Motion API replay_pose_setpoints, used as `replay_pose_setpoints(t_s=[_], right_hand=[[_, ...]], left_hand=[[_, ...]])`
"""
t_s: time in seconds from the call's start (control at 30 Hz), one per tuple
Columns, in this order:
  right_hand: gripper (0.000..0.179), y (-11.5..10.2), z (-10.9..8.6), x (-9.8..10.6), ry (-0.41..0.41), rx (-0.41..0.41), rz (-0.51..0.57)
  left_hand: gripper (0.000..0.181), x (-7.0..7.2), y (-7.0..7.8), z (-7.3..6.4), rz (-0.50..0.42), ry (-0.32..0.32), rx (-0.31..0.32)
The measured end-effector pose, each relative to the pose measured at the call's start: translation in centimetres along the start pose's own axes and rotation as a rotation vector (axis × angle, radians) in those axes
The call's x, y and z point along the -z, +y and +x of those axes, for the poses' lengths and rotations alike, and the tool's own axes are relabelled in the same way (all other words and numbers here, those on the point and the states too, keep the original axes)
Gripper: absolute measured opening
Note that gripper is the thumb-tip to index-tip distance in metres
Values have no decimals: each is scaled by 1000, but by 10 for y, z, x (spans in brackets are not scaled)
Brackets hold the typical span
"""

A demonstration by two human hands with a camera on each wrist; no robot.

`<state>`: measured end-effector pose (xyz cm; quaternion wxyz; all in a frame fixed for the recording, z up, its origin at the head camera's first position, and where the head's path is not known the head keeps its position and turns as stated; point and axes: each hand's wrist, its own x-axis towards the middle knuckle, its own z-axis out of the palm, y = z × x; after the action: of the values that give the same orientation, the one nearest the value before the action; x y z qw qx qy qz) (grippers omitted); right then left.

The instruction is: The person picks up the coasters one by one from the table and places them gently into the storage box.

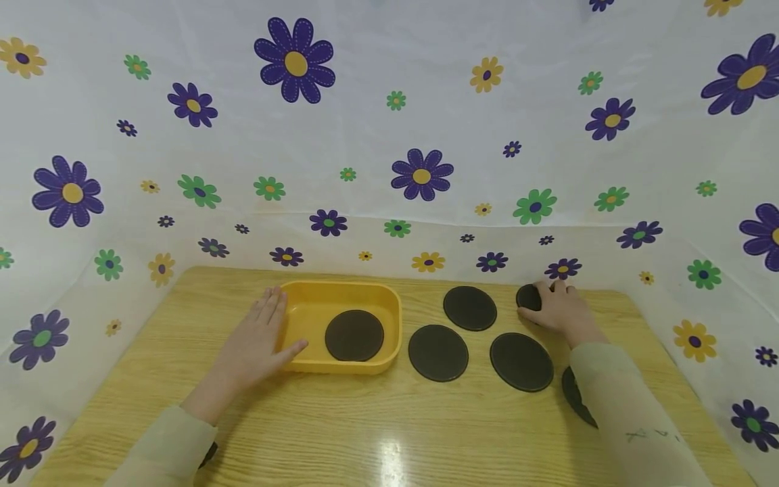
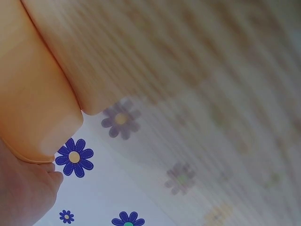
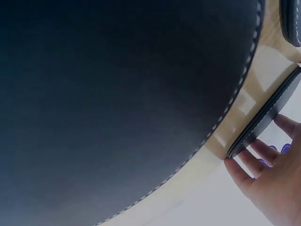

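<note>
My left hand [image 1: 258, 341] lies along the left side of a yellow rectangular tray [image 1: 394, 338], fingers straight against its rim and thumb out over the front edge. In the left wrist view, part of that hand [image 2: 28, 193] shows beside the tray's blurred wall [image 2: 42, 94]. One black round coaster [image 1: 354, 335] lies flat inside the tray. At the back right, my right hand [image 1: 562, 312] grips another black coaster [image 1: 528, 297] by its edge. The right wrist view shows fingertips and thumb around this stitched coaster [image 3: 268, 113], which stays at table level.
Between tray and right hand, several black coasters lie flat, among them one [image 1: 470, 308] at the back and one [image 1: 438, 352] beside the tray. Another coaster [image 1: 575, 396] is partly under the right forearm. A dark edge [image 1: 209, 454] peeks out by the left sleeve. Flowered cloth [image 1: 365, 135] encloses the wooden table [image 1: 328, 433].
</note>
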<state>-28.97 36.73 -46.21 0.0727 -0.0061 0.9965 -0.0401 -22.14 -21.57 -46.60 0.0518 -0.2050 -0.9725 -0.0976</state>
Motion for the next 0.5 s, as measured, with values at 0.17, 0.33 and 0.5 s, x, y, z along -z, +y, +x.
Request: replay_pose_setpoints(t_s=[0.17, 0.33, 0.5], right_hand=[[91, -1, 2, -1, -1, -6, 20], [94, -4, 2, -1, 1, -14, 36], [94, -5, 1, -1, -1, -33, 42]], left_hand=[[98, -1, -1, 0, 2, -12, 7], [98, -1, -2, 0, -4, -3, 5], [98, -1, -1, 1, 0, -9, 6]])
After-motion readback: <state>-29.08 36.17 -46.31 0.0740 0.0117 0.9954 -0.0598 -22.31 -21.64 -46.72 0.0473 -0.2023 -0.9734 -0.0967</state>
